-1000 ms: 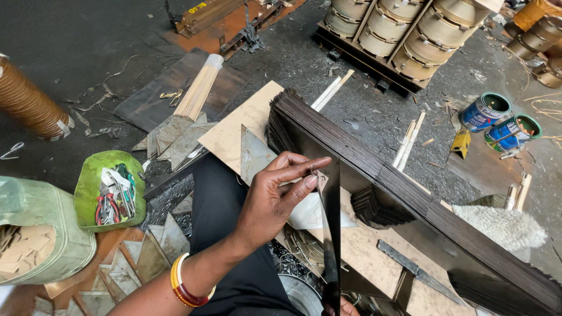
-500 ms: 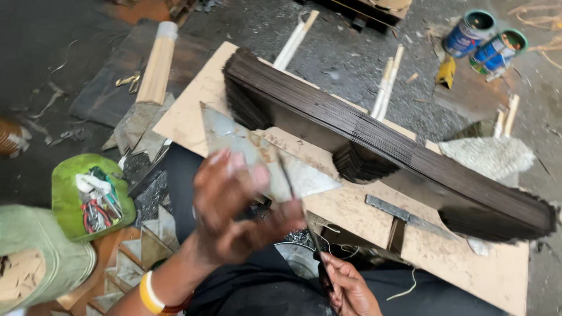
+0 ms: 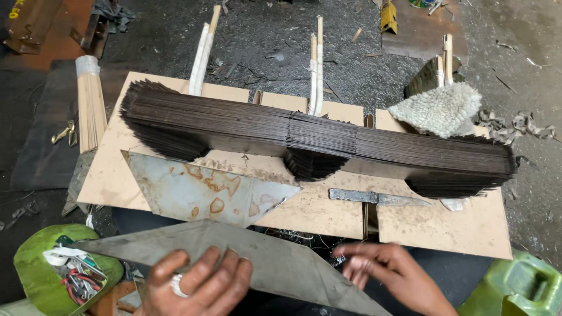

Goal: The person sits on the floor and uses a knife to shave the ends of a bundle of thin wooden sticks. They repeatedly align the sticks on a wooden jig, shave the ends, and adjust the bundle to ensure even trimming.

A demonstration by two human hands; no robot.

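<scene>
1. Grey metal sheet [image 3: 275,263], long and pointed, lies low across your lap, in front of the wooden board [image 3: 433,225].
2. Your left hand [image 3: 196,284] presses flat on it, fingers spread, ring showing.
3. Your right hand [image 3: 392,275] hovers open just beside its right edge, blurred.
4. Rusty sheet [image 3: 205,187], knife [image 3: 374,198] and dark strip stack [image 3: 316,137] rest on the board.

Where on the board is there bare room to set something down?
Bare board lies right of the knife, below the dark stack; a smaller patch at the left edge beside the rusty plate. The middle is crowded.
</scene>
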